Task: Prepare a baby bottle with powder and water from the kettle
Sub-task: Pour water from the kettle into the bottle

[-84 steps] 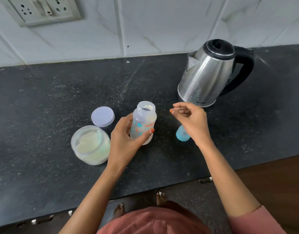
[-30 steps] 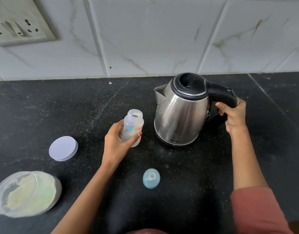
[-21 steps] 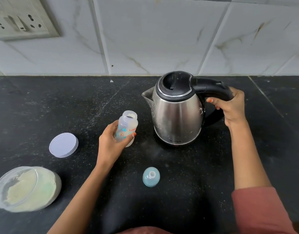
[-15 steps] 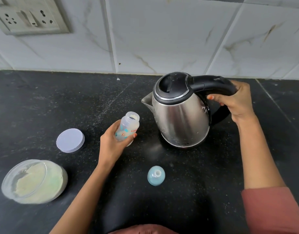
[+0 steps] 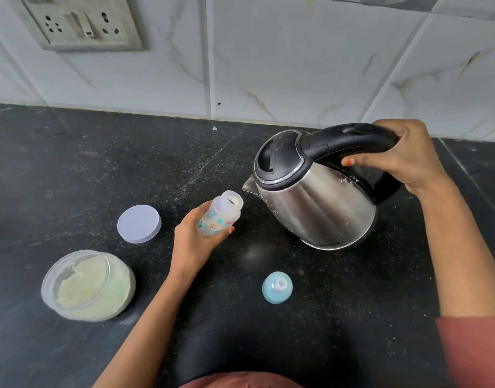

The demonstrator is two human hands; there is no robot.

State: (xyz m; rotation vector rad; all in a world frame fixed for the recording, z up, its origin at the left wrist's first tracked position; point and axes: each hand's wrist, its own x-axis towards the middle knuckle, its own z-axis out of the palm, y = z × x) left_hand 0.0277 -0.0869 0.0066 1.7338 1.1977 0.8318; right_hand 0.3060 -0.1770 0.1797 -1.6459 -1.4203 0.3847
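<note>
My left hand [image 5: 191, 242] grips a small clear baby bottle [image 5: 222, 212] with powder inside, tilted with its open mouth toward the right. My right hand [image 5: 403, 158] holds the black handle of a steel kettle [image 5: 316, 203], which is lifted and tipped left. The kettle's spout sits just right of the bottle's mouth, a small gap apart. No water is visible between them. The bottle's blue teat cap [image 5: 277, 287] lies on the black counter [image 5: 101, 169] in front of the kettle.
An open clear jar of pale powder [image 5: 88, 285] stands at the front left, with its lilac lid [image 5: 139, 224] lying flat behind it. A tiled wall with a switch and socket plate [image 5: 81, 22] rises behind the counter.
My right hand went from near the bottle to the kettle handle, lifted the kettle and tipped its spout left toward the bottle. My left hand tilted the bottle toward the spout.
</note>
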